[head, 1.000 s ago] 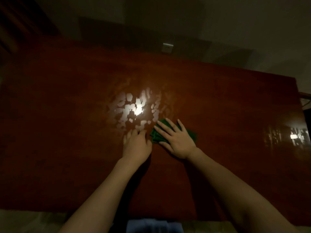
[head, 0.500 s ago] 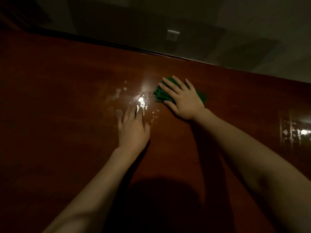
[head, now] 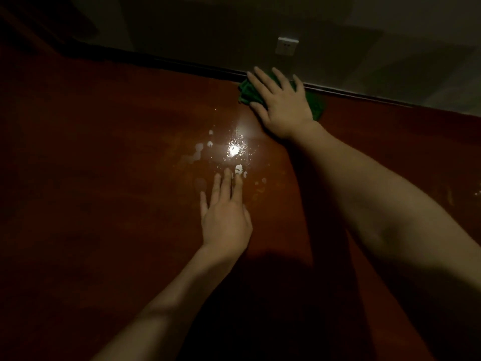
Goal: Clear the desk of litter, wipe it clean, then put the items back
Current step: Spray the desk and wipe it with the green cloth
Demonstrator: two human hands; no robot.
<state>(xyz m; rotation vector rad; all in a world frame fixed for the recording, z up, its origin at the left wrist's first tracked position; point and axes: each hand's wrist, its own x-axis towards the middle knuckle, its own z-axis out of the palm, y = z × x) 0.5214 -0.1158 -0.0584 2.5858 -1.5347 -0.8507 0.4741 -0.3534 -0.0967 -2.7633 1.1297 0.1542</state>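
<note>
Dim light swallows the far left of the red-brown desk [head: 104, 204], and both forearms run out of the frame at the bottom. The left hand [head: 225, 217] lies flat on the desk, fingers straight, holding nothing, just short of pale wet patches [head: 235, 151] that glint under a lamp's reflection. At the desk's far edge the right hand [head: 282, 106] presses flat, fingers spread, on a green cloth [head: 316, 105], mostly hidden beneath the palm. A wall socket [head: 287, 46] shows above.

Crumpled green cloth [head: 316, 106] at the desk's [head: 104, 204] far edge (dark red-brown, glossy).
</note>
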